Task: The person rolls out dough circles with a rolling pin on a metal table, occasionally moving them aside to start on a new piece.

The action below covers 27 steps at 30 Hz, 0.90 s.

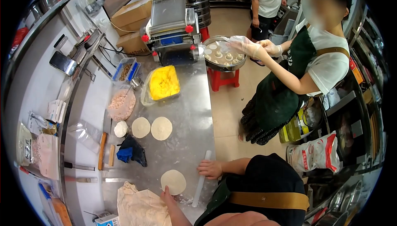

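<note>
My right hand (210,169) lies over a pale rolling pin (199,190), fingers bent around its upper part. My left hand (168,199) is at the lower left edge of a flat round dough wrapper (173,182), its thumb on the dough and other fingers partly hidden. Farther up the steel table sit two more dough wrappers, one on the left (141,127) and one on the right (161,128). A small white dough ball (120,129) is beside them. A cream cloth (140,205) lies left of my left hand.
A tub of yellow filling (164,82), a bowl of pinkish filling (122,103) and a dough roller machine (169,27) occupy the far table. A blue-black cloth (132,151) lies mid-left. At right, a gloved co-worker (306,60) stands by a tray of buns (225,63) on a red stool.
</note>
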Motion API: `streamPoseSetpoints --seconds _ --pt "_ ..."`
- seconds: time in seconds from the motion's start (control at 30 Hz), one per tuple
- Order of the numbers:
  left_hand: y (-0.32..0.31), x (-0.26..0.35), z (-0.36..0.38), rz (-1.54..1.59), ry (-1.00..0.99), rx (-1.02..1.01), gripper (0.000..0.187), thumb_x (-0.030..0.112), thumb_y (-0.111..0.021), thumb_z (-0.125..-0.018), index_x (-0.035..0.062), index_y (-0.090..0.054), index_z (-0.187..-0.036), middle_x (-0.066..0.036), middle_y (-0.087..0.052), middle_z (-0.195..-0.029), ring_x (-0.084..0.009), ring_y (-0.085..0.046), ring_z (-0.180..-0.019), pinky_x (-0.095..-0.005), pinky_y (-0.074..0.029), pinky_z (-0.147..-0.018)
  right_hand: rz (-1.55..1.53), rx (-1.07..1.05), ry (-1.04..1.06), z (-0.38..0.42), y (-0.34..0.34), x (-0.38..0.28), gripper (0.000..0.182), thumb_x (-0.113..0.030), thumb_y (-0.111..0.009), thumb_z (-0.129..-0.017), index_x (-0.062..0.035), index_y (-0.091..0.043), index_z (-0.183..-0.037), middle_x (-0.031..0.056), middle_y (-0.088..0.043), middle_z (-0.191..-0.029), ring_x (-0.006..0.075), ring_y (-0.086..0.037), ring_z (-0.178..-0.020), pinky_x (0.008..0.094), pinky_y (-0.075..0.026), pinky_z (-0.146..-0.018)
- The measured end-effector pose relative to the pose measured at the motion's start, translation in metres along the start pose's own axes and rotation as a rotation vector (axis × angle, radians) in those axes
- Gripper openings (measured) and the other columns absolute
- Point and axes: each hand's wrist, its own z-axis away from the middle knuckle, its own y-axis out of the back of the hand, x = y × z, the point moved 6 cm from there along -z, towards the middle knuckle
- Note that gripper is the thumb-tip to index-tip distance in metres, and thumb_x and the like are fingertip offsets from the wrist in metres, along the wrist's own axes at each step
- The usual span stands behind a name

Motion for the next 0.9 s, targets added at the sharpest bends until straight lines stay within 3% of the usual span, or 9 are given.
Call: streamPoseSetpoints --seconds 0.47,0.57,0.67,0.9 --pt "0.003 -0.001 0.001 -0.014 0.020 -0.010 0.030 0.017 -0.066 -0.087 -0.0033 -0.060 -0.108 -0.013 -0.064 -0.104 -0.0251 -0.065 -0.091 -0.0381 -0.055 -0.076 0.005 0.010 -0.016 0.005 -0.009 0.003 0.037 -0.025 -0.062 -0.077 -0.0073 -0.054 -0.109 0.0159 -0.050 -0.121 0.0326 -0.047 -0.114 0.0455 -0.030 -0.104" --pt "0.007 -0.007 -0.008 0.022 -0.038 0.009 0.026 0.019 -0.069 -0.086 -0.0016 -0.056 -0.094 -0.015 -0.064 -0.095 -0.0259 -0.067 -0.080 -0.0382 -0.057 -0.067 0.012 0.001 -0.018 0.002 -0.003 0.001 0.037 -0.026 -0.062 -0.077 -0.0072 -0.054 -0.108 0.0161 -0.050 -0.121 0.0327 -0.047 -0.114 0.0454 -0.030 -0.104" --pt "0.013 -0.013 -0.014 -0.016 0.015 -0.001 0.032 0.018 -0.067 -0.087 -0.0038 -0.059 -0.109 -0.013 -0.064 -0.104 -0.0257 -0.065 -0.091 -0.0396 -0.055 -0.075 0.020 0.021 -0.015 0.001 -0.002 0.001 0.038 -0.026 -0.062 -0.076 -0.0066 -0.054 -0.107 0.0148 -0.051 -0.119 0.0313 -0.048 -0.112 0.0453 -0.030 -0.104" --pt "0.015 -0.013 -0.015 -0.018 0.047 0.037 0.029 0.018 -0.069 -0.085 -0.0032 -0.059 -0.103 -0.014 -0.064 -0.102 -0.0262 -0.065 -0.090 -0.0398 -0.056 -0.075 0.010 0.024 -0.015 0.004 -0.010 0.003 0.039 -0.026 -0.063 -0.075 -0.0066 -0.054 -0.108 0.0153 -0.051 -0.120 0.0320 -0.048 -0.113 0.0454 -0.030 -0.104"
